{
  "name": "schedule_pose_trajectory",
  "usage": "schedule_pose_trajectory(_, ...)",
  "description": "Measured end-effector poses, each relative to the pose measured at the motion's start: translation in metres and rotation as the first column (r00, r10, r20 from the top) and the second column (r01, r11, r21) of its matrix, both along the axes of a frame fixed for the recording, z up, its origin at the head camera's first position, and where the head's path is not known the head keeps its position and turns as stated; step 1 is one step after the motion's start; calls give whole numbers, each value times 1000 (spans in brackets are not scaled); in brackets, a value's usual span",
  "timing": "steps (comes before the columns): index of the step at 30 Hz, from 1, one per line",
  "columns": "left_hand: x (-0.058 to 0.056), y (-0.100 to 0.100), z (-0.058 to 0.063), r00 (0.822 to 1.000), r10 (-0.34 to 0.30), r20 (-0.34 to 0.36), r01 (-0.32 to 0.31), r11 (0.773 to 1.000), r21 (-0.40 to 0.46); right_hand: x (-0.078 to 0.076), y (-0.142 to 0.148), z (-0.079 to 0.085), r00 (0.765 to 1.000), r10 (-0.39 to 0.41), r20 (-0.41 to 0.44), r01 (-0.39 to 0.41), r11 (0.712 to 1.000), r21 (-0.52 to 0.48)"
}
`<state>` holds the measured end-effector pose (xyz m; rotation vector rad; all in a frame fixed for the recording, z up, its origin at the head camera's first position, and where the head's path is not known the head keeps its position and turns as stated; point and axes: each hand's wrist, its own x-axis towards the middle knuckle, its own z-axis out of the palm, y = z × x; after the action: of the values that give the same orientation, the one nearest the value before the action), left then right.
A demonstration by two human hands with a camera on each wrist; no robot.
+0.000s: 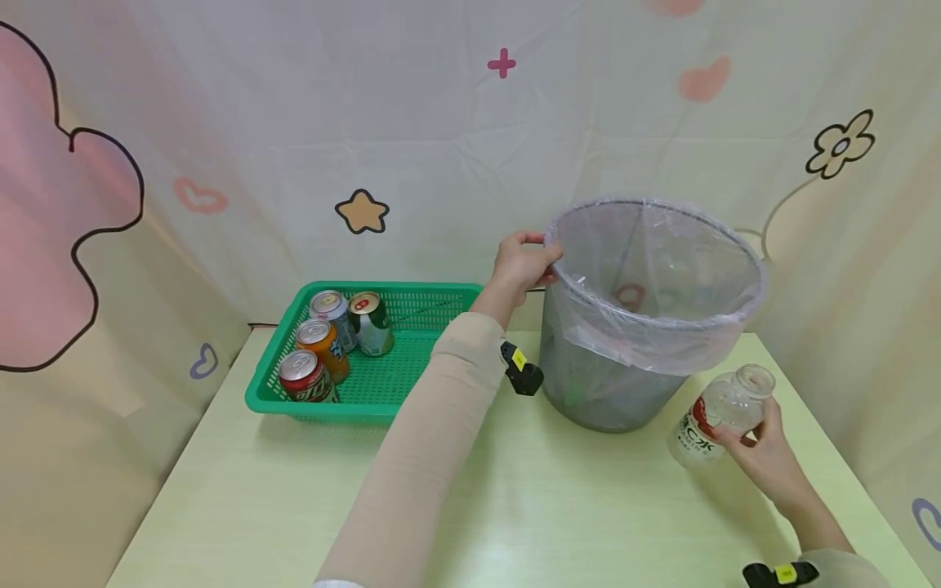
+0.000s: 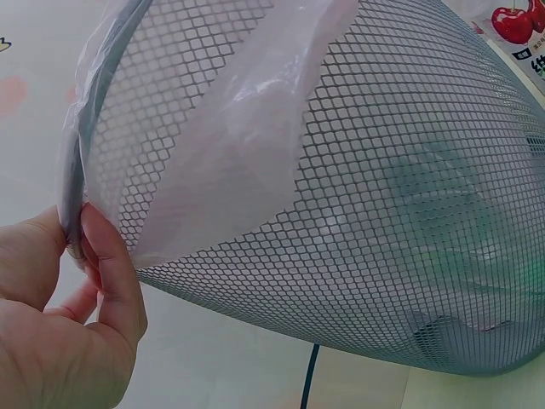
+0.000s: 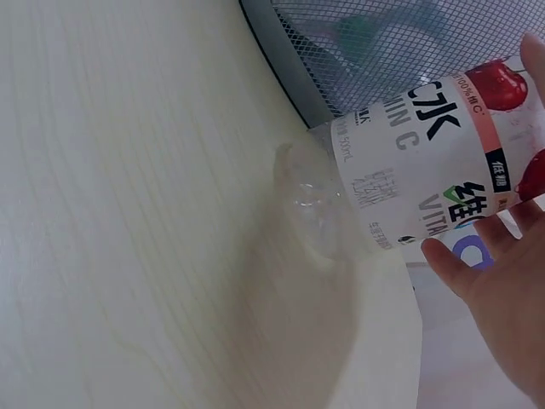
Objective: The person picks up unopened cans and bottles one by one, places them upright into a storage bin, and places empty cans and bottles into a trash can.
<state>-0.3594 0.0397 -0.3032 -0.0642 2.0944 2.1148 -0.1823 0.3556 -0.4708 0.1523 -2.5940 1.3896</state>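
My left hand pinches the rim of a grey mesh wastebasket, thumb on one side and fingers on the other. A thin clear bin liner is folded over that rim and hangs down outside. Greenish things show blurred through the mesh in the left wrist view. Right of the basket, my right hand grips a clear plastic drink bottle around its upper body. The bottle has no cap, and its white and red label bears cherries. In the right wrist view, its base is close over the tabletop.
A green plastic basket stands at the back left. Several drink cans, including an orange can and a red can, stand in its left part. A printed curtain hangs behind the pale wooden table.
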Motion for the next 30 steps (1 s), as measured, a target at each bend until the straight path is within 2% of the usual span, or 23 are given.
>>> schedule_pose_trajectory(10,-1,1,0,1000,3,4,-3,1000,3,-3,-4,-2,998,-63,1,63,998,2)
schedule_pose_trajectory(18,0,0,0,1000,-1,5,0,1000,27,-3,-5,-3,997,-79,-12,79,997,-8)
schedule_pose_trajectory(30,0,0,-1,1000,3,-3,-3,1000,19,-3,-3,-5,995,-96,-15,96,995,3)
